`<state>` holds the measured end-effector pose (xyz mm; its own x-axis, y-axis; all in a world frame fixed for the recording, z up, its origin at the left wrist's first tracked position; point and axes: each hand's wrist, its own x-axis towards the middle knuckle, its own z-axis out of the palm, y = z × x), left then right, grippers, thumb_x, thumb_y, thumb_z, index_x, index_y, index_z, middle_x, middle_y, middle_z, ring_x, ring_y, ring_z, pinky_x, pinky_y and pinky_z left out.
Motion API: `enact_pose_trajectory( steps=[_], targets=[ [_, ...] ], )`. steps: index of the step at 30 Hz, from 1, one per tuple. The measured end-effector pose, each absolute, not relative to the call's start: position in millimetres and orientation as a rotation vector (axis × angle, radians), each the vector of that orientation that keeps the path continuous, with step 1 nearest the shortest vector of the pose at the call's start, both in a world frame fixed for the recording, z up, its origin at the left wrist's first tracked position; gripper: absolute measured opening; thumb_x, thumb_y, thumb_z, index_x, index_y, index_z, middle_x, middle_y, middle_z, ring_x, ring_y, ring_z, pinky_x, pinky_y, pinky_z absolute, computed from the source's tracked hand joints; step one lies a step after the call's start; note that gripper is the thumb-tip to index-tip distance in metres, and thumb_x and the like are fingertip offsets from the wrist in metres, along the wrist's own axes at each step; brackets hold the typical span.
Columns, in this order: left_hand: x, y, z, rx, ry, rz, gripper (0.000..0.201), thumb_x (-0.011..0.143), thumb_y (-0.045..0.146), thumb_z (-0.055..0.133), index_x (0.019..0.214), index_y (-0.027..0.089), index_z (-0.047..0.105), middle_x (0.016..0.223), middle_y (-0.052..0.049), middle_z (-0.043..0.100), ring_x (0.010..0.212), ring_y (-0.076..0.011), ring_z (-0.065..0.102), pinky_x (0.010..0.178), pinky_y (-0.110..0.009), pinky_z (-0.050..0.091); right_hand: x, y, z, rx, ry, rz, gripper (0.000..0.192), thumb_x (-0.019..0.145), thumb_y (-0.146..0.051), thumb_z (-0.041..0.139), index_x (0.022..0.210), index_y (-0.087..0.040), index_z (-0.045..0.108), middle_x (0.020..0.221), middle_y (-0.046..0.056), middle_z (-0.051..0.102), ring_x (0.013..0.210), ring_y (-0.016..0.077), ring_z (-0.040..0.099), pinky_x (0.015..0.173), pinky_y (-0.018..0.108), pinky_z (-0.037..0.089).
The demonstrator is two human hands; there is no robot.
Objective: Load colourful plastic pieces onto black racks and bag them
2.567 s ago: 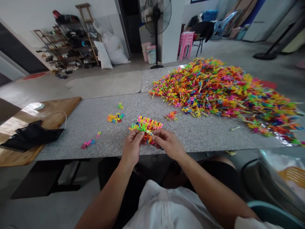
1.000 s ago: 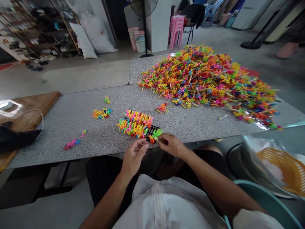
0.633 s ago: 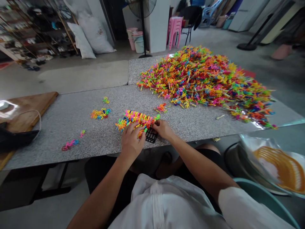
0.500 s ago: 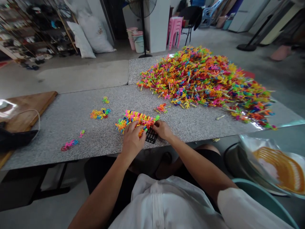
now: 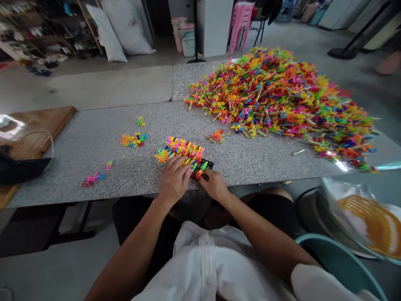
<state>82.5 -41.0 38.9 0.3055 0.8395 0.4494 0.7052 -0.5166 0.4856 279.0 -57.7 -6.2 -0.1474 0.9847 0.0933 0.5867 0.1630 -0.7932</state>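
Lower centre of frame: left hand [image 5: 173, 180] lies flat, fingers spread, on the coloured pieces [image 5: 178, 151] filling the black tray [image 5: 205, 165] on the tabletop [image 5: 103, 154]. Right hand [image 5: 214, 184] at the tray's near edge; its grip is hidden, can't tell.

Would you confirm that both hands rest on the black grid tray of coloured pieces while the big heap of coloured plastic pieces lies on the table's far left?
Not quite: the head view shows the heap of coloured plastic pieces on the table's far right. Both the left hand and right hand do rest at the black grid tray.
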Motion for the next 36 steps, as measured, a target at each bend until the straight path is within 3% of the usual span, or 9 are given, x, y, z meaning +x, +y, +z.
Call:
enact_pose_trajectory(
  steps=[10,27,36],
  targets=[
    [83,-41,41,2.37,1.41,0.985,0.028,0.106,0.032,0.056,0.116,0.026,0.081,0.141,-0.009,0.073,0.14,-0.0311,0.056,0.126,-0.057,0.038,275,-54,-16,-1.511,-2.045,0.587,0.009,0.102,-0.026,0.066,0.103,-0.02,0.072,0.102,0.01,0.074,0.096,0.0243,0.07,0.085,0.031,0.052],
    [76,-39,35,2.532,1.447,0.983,0.03,0.109,0.033,0.051,0.118,0.025,0.078,0.139,-0.008,0.074,0.142,-0.028,0.058,0.126,-0.054,0.041,257,-58,8,-1.741,-2.162,0.552,0.028,0.111,-0.037,0.055,0.121,-0.019,0.074,0.12,0.011,0.076,0.101,0.0228,0.074,0.082,0.029,0.055],
    [71,-35,37,2.606,1.401,0.967,0.029,0.109,0.032,0.051,0.118,0.025,0.078,0.138,-0.008,0.075,0.139,-0.0266,0.061,0.127,-0.052,0.041,254,-56,7,-1.72,-2.112,0.624,0.029,0.112,-0.038,0.054,0.116,-0.018,0.074,0.114,0.01,0.077,0.102,0.0217,0.075,0.082,0.027,0.053]
  ],
)
